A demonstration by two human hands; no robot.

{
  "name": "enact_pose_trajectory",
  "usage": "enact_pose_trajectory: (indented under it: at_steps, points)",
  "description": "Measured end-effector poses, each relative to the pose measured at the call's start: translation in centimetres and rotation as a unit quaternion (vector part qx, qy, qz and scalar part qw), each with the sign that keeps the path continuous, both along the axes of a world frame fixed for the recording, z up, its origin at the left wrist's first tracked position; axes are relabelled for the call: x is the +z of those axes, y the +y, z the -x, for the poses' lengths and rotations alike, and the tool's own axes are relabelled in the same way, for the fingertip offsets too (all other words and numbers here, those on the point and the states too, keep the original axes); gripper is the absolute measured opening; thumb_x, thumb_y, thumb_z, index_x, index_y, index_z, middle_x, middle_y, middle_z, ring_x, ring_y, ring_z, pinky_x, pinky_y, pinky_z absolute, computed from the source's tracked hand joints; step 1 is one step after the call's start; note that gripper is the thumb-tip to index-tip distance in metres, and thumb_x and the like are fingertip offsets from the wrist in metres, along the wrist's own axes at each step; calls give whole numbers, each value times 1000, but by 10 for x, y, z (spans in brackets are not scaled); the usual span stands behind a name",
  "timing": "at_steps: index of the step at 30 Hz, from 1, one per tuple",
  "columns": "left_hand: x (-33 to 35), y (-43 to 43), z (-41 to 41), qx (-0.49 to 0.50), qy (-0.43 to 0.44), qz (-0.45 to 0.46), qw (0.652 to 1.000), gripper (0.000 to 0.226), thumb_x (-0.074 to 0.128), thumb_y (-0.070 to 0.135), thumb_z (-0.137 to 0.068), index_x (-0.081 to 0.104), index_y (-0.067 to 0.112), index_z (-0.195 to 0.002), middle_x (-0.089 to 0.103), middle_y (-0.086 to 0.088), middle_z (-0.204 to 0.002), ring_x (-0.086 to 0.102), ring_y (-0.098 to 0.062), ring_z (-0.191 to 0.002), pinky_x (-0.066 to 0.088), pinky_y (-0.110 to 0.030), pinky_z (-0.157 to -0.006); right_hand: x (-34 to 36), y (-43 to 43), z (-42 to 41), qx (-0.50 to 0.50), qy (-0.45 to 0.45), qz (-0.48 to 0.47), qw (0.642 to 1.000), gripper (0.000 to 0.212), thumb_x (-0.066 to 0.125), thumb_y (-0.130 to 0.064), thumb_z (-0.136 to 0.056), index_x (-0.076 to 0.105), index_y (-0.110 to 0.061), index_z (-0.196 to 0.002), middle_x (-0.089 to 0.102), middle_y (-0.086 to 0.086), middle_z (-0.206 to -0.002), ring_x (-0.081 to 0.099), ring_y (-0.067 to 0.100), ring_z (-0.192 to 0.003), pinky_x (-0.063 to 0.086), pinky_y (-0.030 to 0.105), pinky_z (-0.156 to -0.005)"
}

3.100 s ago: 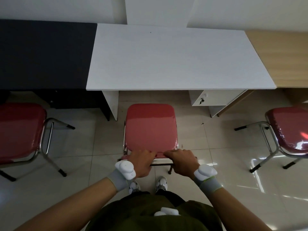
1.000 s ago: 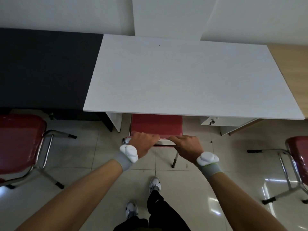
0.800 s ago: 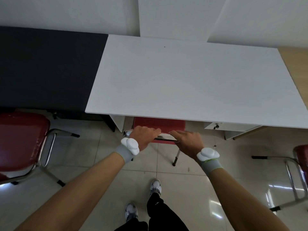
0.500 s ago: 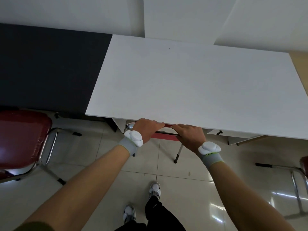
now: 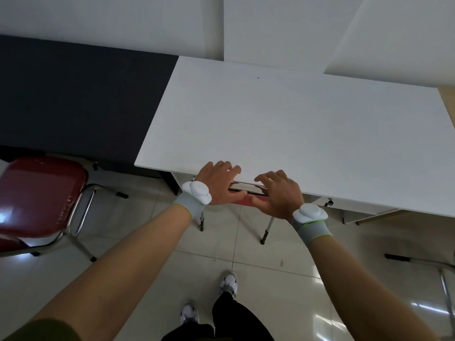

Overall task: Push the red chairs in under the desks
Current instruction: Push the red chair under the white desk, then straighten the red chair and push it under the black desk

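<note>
The middle red chair [image 5: 247, 200] sits almost wholly under the white desk [image 5: 283, 134]; only a red sliver of its back, the metal top rail and two rear legs show. My left hand [image 5: 219, 184] and my right hand [image 5: 278, 193] hover side by side over that back at the desk's front edge. Both hands are open, fingers spread and lifted over the desk edge, and the thumbs lie close to the rail. A second red chair [image 5: 37, 195] stands pulled out on the left, in front of the black desk [image 5: 81, 99].
The metal frame of a third chair [image 5: 443, 279] pokes in at the right edge, near a wood-coloured desk [image 5: 448, 99]. A drawer unit with a key [image 5: 331, 201] hangs under the white desk's right side. My feet stand on glossy floor tiles behind the chair.
The middle chair has slid forward under the white desk until its seat is hidden. Both hands, closed on the chair back before, have opened with fingers raised.
</note>
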State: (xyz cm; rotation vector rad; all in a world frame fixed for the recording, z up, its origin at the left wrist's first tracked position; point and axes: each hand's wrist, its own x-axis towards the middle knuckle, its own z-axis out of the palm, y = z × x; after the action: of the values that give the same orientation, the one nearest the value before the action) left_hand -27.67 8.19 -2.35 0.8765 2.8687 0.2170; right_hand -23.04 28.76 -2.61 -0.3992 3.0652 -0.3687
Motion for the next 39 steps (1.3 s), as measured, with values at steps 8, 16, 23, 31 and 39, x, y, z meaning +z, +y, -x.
enact_pose_trajectory:
  at_steps: [8,16,23,31,39]
  points:
    - [33,-72,-4,113,63,22,991,67,39,68,-77,53,15,-115,61,-5,-115,56,-26,-100,43,-40,-83,30,-54,25,52,51,22,997,59,37,-67,-78,65,-20,-100,69,3,-101,59,25,-97,35,42,-87]
    - [55,-167,-39,215,83,49,972,77,30,75,-69,54,18,-116,60,-5,-117,57,-28,-98,44,-42,-82,47,-151,25,136,52,31,989,56,39,-63,-74,65,-24,-105,68,-1,-109,57,21,-102,32,40,-92]
    - [82,-281,-88,357,60,-51,931,57,44,63,-77,53,17,-109,60,-3,-104,58,-24,-91,48,-40,-78,60,-272,16,182,30,102,978,41,51,-55,-82,62,-25,-108,67,1,-104,61,21,-92,41,39,-88]
    - [92,-408,-156,436,86,-99,890,36,58,51,-77,52,17,-86,58,0,-82,55,-20,-73,48,-38,-67,77,-421,-24,224,4,177,958,37,58,-49,-84,60,-22,-109,64,1,-99,62,18,-85,51,44,-80]
    - [81,-549,-225,471,129,-41,872,53,39,60,-75,59,14,-91,64,-5,-90,60,-27,-81,42,-34,-71,78,-564,-71,275,27,166,947,50,46,-56,-78,60,-20,-110,64,5,-100,62,27,-87,46,43,-80]
